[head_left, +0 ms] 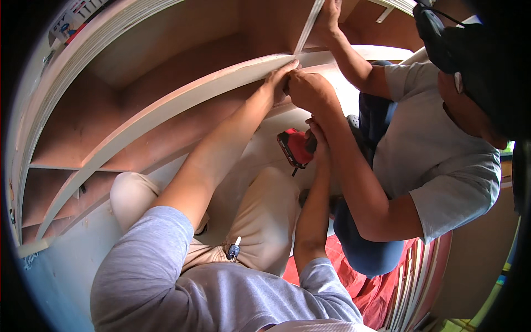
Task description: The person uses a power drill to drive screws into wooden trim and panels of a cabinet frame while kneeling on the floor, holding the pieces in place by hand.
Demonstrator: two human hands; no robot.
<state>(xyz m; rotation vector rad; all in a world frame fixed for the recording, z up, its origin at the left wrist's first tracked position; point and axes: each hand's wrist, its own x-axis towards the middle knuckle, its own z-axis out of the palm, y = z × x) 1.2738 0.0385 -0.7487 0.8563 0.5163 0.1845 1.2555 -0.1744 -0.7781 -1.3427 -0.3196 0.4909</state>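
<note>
My left hand (280, 82) is closed on the edge of a pale wooden rail (207, 83) along the front of a brown wooden cabinet (177, 47). Right beside it, a co-worker's fist (310, 89) grips at the same joint; whatever lies between the two hands is hidden. Lower down, my right hand (319, 141) is wrapped around the handle of a red and black cordless drill (293, 146). The co-worker's forearm covers part of the drill, so its tip cannot be made out. The co-worker's other hand (329, 15) holds an upright divider (308, 25) above.
The co-worker (442, 122) crouches close on the right, with one arm crossing over mine. My bent knees (271, 193) are beneath the rail. A red sheet (368, 301) and several pale strips (412, 282) lie at the lower right. Compartments (50, 191) continue to the left.
</note>
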